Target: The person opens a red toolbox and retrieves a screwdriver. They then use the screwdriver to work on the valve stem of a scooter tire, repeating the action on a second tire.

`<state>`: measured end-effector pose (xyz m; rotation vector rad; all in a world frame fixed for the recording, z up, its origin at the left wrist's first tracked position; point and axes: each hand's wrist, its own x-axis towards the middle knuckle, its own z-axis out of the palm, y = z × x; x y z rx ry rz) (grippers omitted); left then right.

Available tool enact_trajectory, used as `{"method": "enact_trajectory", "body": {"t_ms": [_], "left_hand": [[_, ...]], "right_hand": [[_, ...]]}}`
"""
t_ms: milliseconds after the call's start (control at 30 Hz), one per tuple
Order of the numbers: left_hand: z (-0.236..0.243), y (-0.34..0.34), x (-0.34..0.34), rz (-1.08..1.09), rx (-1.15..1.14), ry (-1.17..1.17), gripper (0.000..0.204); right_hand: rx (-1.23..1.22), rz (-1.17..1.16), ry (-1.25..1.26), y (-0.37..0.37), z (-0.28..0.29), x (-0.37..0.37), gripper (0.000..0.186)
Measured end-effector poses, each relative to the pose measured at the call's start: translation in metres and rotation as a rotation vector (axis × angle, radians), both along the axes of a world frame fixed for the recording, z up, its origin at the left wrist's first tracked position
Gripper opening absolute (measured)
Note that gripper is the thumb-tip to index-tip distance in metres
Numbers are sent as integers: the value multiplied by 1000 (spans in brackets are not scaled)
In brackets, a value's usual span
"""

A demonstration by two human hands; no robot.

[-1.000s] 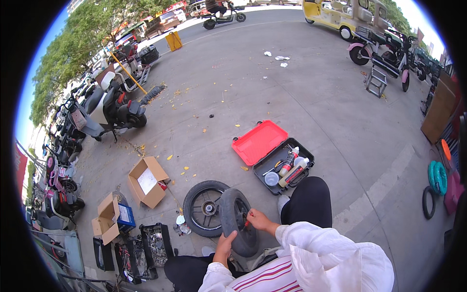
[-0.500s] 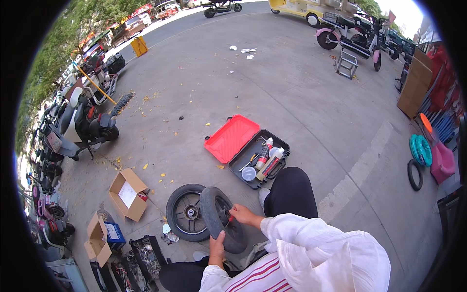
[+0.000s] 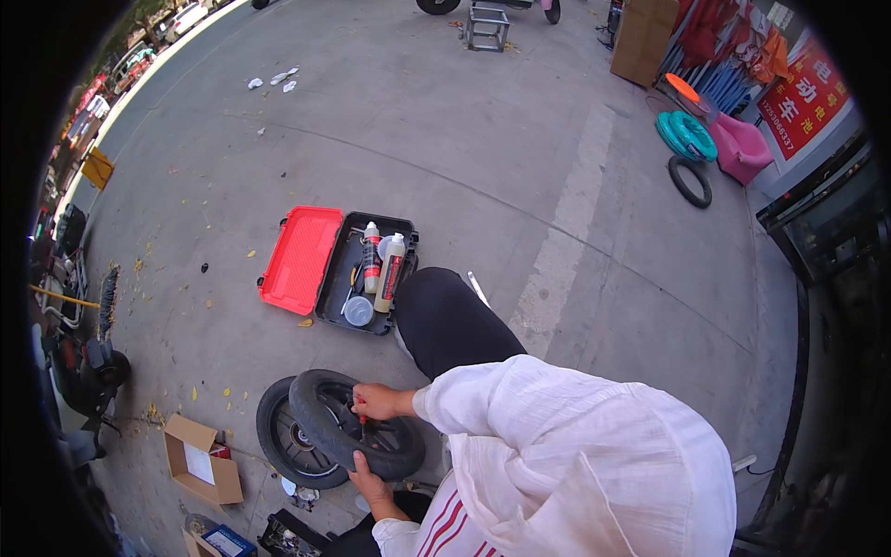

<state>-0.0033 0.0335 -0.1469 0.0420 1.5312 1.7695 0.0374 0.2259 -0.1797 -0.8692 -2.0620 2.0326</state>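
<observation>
My right hand (image 3: 375, 401) is closed around a slim red-handled tool (image 3: 362, 420), which points down into the middle of a black tyre (image 3: 401, 461); its tip and exact kind are hidden. My left hand (image 3: 368, 480) grips the tyre's near edge, thumb on top and the other fingers out of sight beneath. The tyre leans, tilted, over a black spoked wheel (image 3: 276, 429) that lies on the ground and is partly covered by it.
An open toolbox (image 3: 397, 325) with a red lid (image 3: 302, 260) holds two bottles and a clear cup beyond my knee. At left are a cardboard box (image 3: 227, 480) and a parked scooter (image 3: 88, 371). Teal coils (image 3: 687, 136) and a loose tyre (image 3: 690, 182) lie far right.
My view has swung to the right, so everything sits further left in the picture. The tyre now leans flatter over the wheel. Both hands keep their holds.
</observation>
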Motion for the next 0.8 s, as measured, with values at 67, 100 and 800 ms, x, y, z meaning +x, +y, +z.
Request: {"method": "enact_trajectory", "body": {"t_ms": [67,100,800], "left_hand": [[1,-1,0,-3,3,-2,55],[4,1,1,6,9,-5,54],[6,-9,-8,-12,-126,17,56]], "right_hand": [[-21,-25,-18,-1,1,2,18],[-29,-33,-25,-1,2,3,18],[127,79,23,1,5,2,16]]}}
